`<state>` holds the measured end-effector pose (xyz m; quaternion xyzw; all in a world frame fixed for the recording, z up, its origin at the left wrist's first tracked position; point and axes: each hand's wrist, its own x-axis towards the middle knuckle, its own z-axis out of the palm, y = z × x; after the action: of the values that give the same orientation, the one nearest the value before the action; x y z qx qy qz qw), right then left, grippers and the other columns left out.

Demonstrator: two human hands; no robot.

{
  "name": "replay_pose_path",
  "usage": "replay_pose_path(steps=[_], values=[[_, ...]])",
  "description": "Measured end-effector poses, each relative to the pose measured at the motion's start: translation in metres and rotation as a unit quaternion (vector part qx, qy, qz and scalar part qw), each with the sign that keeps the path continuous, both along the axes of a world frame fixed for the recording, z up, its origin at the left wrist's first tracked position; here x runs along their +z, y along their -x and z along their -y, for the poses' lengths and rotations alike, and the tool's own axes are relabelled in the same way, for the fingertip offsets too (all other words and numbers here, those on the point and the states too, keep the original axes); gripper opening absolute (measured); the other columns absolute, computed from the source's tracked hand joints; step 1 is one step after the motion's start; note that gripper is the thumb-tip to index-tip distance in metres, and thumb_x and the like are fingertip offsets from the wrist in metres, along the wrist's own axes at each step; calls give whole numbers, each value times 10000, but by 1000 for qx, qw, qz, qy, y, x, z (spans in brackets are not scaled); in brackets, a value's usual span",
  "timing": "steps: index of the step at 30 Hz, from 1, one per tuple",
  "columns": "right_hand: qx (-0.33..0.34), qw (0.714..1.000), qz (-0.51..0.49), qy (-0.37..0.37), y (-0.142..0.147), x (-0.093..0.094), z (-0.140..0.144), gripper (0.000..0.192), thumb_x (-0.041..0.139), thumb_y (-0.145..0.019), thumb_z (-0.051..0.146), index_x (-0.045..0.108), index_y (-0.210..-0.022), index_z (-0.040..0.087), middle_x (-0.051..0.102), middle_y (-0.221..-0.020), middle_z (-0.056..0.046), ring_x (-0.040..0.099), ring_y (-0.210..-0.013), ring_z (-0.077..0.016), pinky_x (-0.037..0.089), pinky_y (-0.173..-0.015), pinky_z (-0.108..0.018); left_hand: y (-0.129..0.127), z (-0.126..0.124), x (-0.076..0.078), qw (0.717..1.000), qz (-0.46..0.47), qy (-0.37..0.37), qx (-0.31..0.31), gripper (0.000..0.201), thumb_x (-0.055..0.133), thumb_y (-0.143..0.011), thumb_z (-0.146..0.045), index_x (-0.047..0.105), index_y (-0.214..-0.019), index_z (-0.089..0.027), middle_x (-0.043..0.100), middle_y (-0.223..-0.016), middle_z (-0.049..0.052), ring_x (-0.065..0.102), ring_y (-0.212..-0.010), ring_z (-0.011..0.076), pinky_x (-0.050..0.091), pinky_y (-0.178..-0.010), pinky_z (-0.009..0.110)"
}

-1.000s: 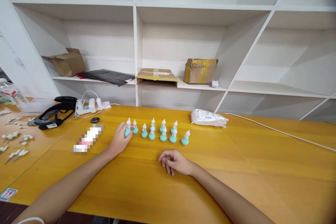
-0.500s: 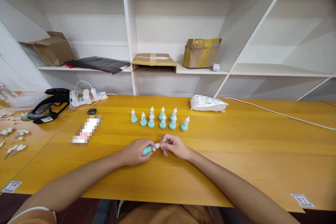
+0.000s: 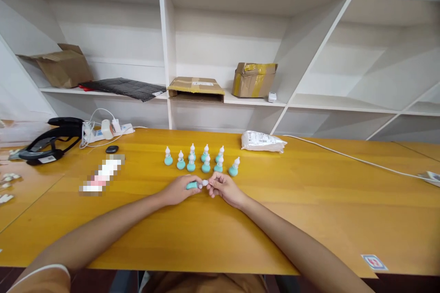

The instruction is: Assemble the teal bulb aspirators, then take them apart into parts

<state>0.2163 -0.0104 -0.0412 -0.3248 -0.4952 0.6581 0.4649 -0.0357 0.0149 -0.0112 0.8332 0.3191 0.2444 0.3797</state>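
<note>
Standing beyond both hands, teal bottles (image 3: 201,162) (two rows), white pouch (image 3: 263,141)

Both forearms extend forward and converge at centre. The left hand (image 3: 178,189) lies curled, fingers closed, thumb toward the right hand (image 3: 224,187). The right hand's fingertips (image 3: 210,187) are pinched, just beside the left fingers.

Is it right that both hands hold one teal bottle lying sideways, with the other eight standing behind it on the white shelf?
Not quite. The head view shows the eight standing bottles on the yellow table, not the shelf. Left hand and right hand do hold one teal bottle sideways.
</note>
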Motion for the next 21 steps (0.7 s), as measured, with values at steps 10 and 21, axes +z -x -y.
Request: replay_pose_path(steps=[10, 21], values=[[11, 1000, 7, -16, 5, -1, 2, 516, 993, -837, 601, 716, -963, 185, 839, -931, -41, 769, -704, -128, 623, -682, -264, 4, 7, -3, 997, 77, 14, 28, 198, 704, -986, -357, 656, -1098, -200, 806, -1051, 55, 746, -977, 208, 584, -940, 341], [-11, 973, 169, -157, 20, -9, 12, 441, 860, -950, 621, 678, -952, 220, 770, -865, -16, 707, -679, -149, 582, -651, -292, 6, 13, 4, 996, 70, -48, 24, 169, 812, -955, -369, 824, -1040, -222, 796, -1044, 56, 725, -976, 223, 546, -937, 344]])
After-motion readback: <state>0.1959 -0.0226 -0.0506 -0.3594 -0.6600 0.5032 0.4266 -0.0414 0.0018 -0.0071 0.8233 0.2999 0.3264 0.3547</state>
